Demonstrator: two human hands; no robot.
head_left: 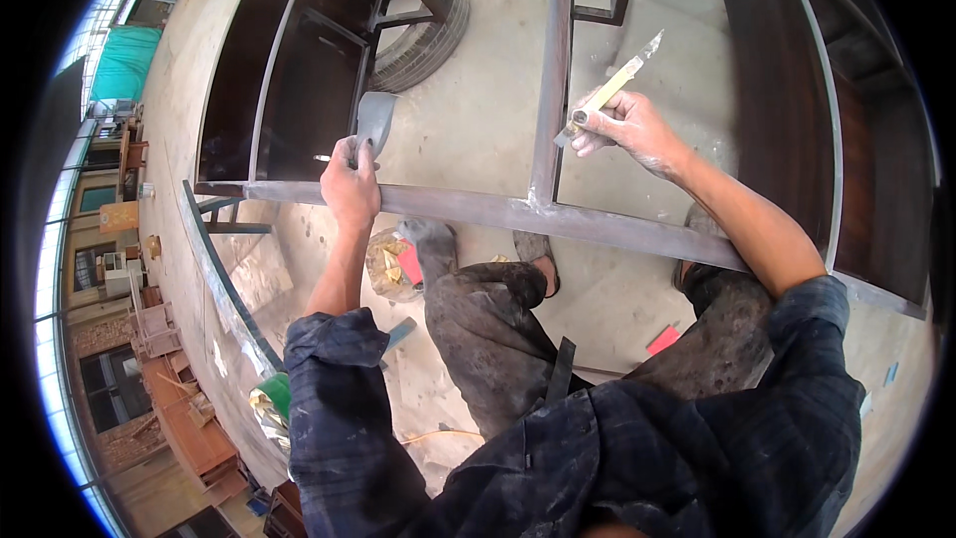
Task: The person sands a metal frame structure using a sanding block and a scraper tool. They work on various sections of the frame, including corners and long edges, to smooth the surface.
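My left hand (351, 179) is closed on a flat grey piece (375, 120), perhaps a scraper or folded sandpaper; I cannot tell which. A small white stick (321, 157) juts from the same hand's left side. In my right hand (627, 130) is a yellow-handled knife (619, 83), its whitish, smeared blade pointing up and away. Below those fingers the tool's grey lower end shows just beside the frame's middle bar. Both hands are over a dark wooden frame (458, 207) with grey, dusty edges; the left one is right at its near rail.
A tyre (428, 50) lies on the floor behind the frame's left part. Dark panels (782, 90) stand at the right. Red pads (663, 339) and scraps lie by my feet. A thin curved frame (224, 279) stands at the left, with wooden furniture (189, 418) beyond.
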